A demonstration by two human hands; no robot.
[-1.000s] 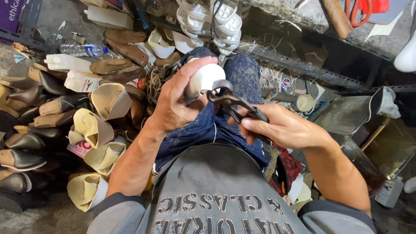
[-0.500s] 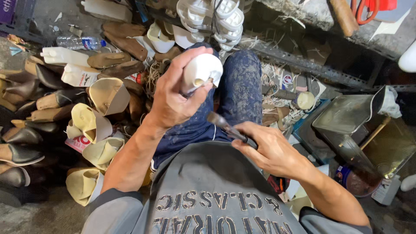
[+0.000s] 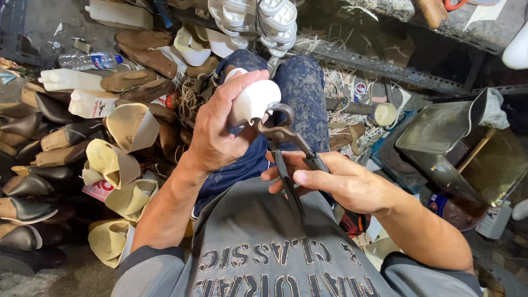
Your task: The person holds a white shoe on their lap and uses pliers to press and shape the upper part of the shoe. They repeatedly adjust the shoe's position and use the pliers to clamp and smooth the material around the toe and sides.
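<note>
One white shoe last point(image 3: 254, 102) sits over the lap, gripped in the left hand point(image 3: 220, 129), fingers wrapped round it, long axis running up and to the right. One pair of pincers point(image 3: 286, 144), handles in the closed right hand point(image 3: 341, 184), points its head up-left, touching the last's lower edge.

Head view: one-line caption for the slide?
Left hand holds a white shoe last while right hand brings pincers to it, among piled shoe uppers.
</note>
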